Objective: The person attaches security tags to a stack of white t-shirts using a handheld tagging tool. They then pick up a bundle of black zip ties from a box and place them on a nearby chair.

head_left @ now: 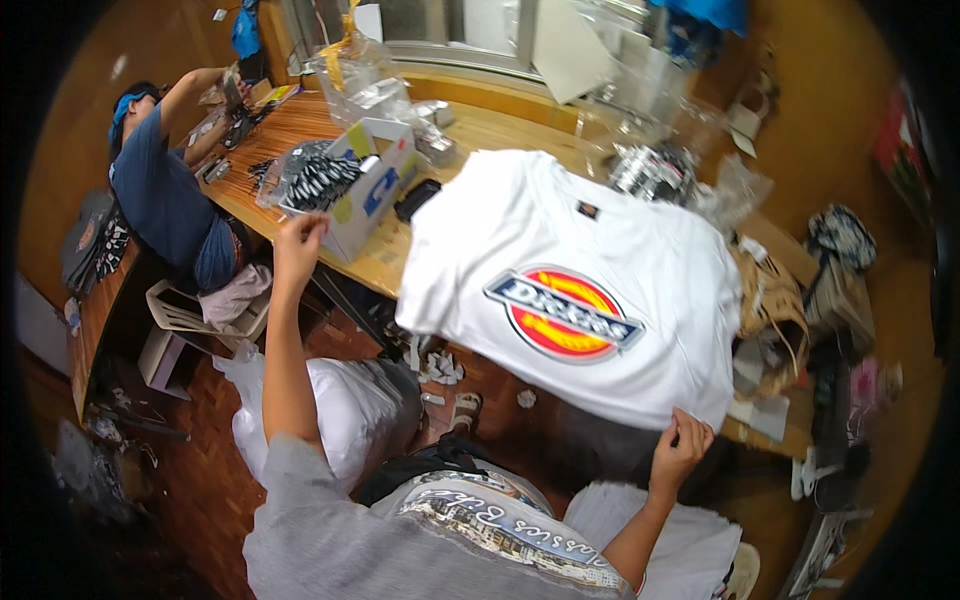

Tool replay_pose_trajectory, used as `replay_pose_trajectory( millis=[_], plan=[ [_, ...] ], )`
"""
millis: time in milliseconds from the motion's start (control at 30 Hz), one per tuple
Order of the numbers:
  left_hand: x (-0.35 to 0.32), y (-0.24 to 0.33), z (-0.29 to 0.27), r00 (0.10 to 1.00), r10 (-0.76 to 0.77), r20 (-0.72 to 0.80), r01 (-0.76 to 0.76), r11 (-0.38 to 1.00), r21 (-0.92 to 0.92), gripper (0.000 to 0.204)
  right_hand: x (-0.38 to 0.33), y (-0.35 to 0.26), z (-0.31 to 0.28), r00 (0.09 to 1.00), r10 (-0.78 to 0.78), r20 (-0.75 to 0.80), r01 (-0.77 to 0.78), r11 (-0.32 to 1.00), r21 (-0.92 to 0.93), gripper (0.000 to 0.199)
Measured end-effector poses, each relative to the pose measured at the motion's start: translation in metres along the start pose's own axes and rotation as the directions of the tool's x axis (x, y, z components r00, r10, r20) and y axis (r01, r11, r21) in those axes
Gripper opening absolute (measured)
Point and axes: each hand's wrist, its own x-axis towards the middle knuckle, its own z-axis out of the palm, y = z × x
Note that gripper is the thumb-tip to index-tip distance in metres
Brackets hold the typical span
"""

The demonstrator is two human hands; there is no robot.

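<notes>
The wooden table (480,130) stands cluttered in a crowded workroom. Over its near edge hangs a white T-shirt (560,260), soft and light, best held by its hem. The right hand (682,447) has its fingers pinched on that hem; the left hand (296,245) reaches toward a cardboard box (372,195), fingers loosely curled, empty.

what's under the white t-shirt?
The white t-shirt lies spread over the wooden table, its near edge hanging off and pinched by the right hand. Anything on the tabletop beneath it is covered.

Long wooden table (380,262) on parquet floor (200,470), window (450,25) behind.
</notes>
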Motion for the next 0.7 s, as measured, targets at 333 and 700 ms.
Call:
replay_pose_trajectory(
  millis=[333, 700],
  plan=[
    [0.206, -0.077, 0.100, 0.779, 0.049, 0.625, -0.300, 0.905, 0.303, 0.022, 0.116, -0.088, 0.073, 0.996, -0.078, 0.050, 0.076, 0.997, 0.034, 0.019],
    [0.231, -0.099, 0.099, 0.960, -0.055, 0.275, -0.029, 0.956, 0.293, 0.021, 0.191, -0.091, 0.092, 0.923, -0.359, 0.139, 0.353, 0.933, 0.067, 0.026]
  ],
)
